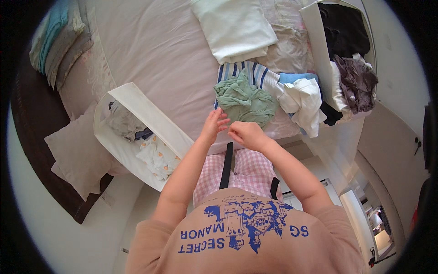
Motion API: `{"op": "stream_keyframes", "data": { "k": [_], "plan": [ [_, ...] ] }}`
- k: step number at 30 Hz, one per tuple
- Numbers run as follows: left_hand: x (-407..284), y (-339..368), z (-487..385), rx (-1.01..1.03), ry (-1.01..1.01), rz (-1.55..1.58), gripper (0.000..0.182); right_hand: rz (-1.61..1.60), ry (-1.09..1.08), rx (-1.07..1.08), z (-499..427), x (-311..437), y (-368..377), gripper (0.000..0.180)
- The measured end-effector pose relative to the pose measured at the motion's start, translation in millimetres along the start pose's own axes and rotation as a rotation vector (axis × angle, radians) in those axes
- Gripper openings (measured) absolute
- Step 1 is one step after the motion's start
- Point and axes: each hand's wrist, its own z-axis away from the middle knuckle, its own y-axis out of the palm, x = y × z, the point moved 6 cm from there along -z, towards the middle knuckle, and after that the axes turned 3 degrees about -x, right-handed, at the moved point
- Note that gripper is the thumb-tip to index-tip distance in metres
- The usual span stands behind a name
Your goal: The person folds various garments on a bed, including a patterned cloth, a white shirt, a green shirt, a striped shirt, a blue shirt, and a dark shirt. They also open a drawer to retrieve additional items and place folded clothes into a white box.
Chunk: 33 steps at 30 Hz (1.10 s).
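A crumpled green cloth (246, 99) lies on a blue-and-white striped knit garment (236, 70) near the bed's front edge. My left hand (215, 125) is at the cloth's lower left, fingers spread, nothing held in it. Close beside it on the right, my right hand (248, 135) is curled in front of the cloth's lower edge; whether anything is between its fingers is hidden. A crumpled white garment (303, 104) lies to the right, partly over a blue one (297, 77). Behind the striped garment lies a folded white cloth (236, 30).
A white fabric bin (157, 118) with a grey garment and a patterned cloth stands at the left. Another white bin (316, 37) at the right holds black and dark brown clothes. Pillows (82, 150) and stacked folded textiles (63, 37) lie at the far left.
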Motion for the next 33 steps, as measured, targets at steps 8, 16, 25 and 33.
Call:
{"op": "stream_keyframes", "data": {
  "k": [8,16,25,33],
  "plan": [
    [1.5,15.9,13.7,0.129,0.046,-0.052,0.051,0.533,0.008,-0.413,-14.2,-45.3,-36.1,0.013],
    [23.9,18.9,73.7,0.052,1.140,-0.706,0.051,-0.586,0.185,-0.028,4.4,92.2,39.6,0.011],
    [-31.1,62.8,144.0,0.339,0.500,0.082,0.030,-0.050,-0.132,-0.259,56.0,111.9,-63.1,0.046],
    [-89.3,103.6,278.6,0.859,0.234,0.091,0.064,0.104,0.036,0.107,94.6,215.3,-115.6,0.047]
  ]
}}
